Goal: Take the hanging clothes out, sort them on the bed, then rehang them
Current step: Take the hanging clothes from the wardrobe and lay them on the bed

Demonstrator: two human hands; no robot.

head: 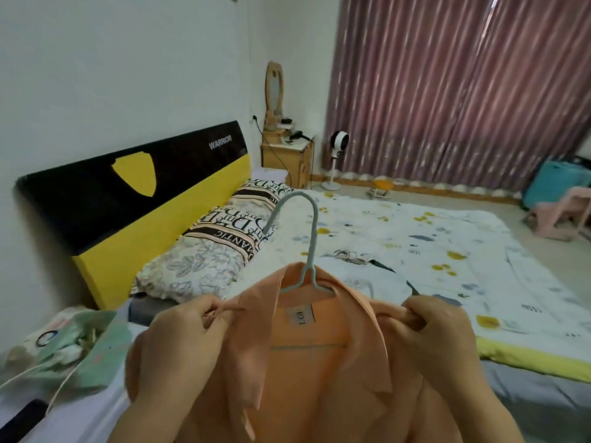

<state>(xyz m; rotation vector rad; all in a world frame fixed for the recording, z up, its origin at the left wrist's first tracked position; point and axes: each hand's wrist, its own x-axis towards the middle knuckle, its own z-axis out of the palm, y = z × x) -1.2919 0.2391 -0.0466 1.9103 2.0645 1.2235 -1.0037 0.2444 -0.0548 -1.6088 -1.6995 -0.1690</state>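
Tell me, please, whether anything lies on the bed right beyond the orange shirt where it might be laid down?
Yes. Both the left hand and right hand grip the orange shirt on its hanger. Just beyond it on the quilt lie a white garment and some loose hangers.

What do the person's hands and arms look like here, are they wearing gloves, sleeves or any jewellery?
Both hands are bare: no gloves, rings or watch show on the left hand or the right hand. The forearms are uncovered as far as the picture shows, with no sleeve in view.
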